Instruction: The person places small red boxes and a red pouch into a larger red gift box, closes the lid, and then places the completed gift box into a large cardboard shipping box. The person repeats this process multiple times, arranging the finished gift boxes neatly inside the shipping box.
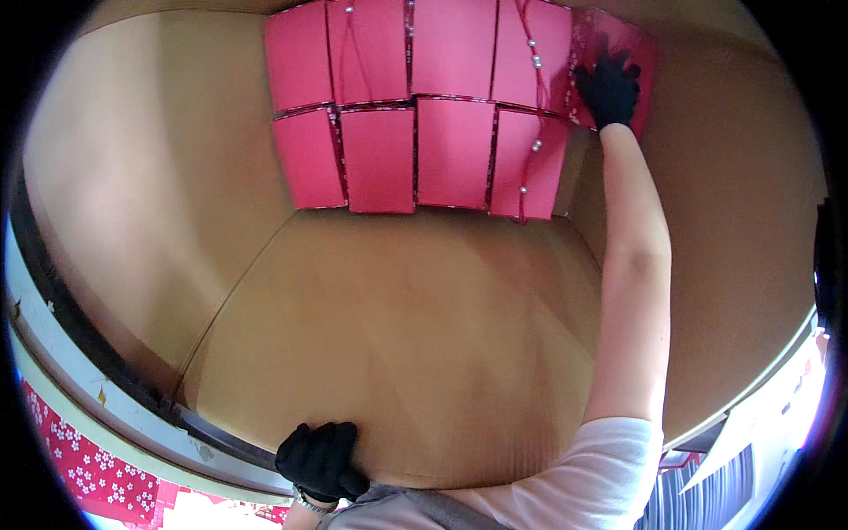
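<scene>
My right hand [609, 86], in a black glove, reaches to the far right corner of a large cardboard box [397, 318]. Its fingers are spread over a red flower-patterned package [646, 59], which is slightly blurred; the palm side is hidden. Beside it, pink rectangular packages [454, 152] sit close together in two rows, with flowered edges in the gaps. A red cord with white beads [535, 61] lies across the packages nearest that hand. My left hand [324, 460], also gloved in black, has its fingers curled over the near rim of the box.
Tall cardboard walls rise at left [112, 165] and right [722, 199]. Another thin cord with a bead [349, 10] lies on a far package. Outside the box, at lower left, is red material with white flowers [86, 464]. Grey striped material [709, 490] shows at lower right.
</scene>
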`<state>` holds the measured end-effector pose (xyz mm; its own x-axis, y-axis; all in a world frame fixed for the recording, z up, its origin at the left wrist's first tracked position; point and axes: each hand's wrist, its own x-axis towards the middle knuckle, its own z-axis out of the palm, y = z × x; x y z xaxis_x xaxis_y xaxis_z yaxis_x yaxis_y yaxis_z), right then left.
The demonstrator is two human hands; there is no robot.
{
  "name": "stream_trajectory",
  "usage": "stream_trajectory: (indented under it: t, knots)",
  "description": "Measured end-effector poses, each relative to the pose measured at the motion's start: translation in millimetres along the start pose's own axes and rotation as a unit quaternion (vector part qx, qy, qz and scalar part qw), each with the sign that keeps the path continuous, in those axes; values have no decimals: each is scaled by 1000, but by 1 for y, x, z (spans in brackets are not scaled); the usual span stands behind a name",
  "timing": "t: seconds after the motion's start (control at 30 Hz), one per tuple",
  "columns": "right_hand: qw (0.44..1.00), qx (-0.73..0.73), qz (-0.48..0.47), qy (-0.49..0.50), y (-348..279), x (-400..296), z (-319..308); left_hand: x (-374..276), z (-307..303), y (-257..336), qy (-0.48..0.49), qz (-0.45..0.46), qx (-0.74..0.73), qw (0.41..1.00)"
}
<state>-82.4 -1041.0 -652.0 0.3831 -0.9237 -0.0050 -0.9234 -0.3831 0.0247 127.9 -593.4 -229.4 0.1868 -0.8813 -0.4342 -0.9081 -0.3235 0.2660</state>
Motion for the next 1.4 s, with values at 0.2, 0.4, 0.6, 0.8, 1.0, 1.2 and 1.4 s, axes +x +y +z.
stream_trajectory:
  t: [0.2,0.4,0.6,0.8,1.0,1.2,1.4]
  knots:
    - [995,21,-10,95,-4,-4,16,-2,4,6,18,8,35,999]
    - [998,-31,0,52,-12,-14,44,-8,4,2,4,18,16,1000]
    - [990,33,20,133,-14,-25,60,-6,2,12,-24,-41,59,997]
    - [993,34,-10,109,-5,-37,72,2,0,19,3,-53,47,998]
    - [999,-25,1,-41,-2,-15,62,4,-4,24,-41,-93,33,994]
    - [997,-18,9,68,-15,-13,58,8,0,15,-25,-21,66,997]
    - [991,45,14,-128,-16,55,52,-6,1,17,-17,-53,54,997]
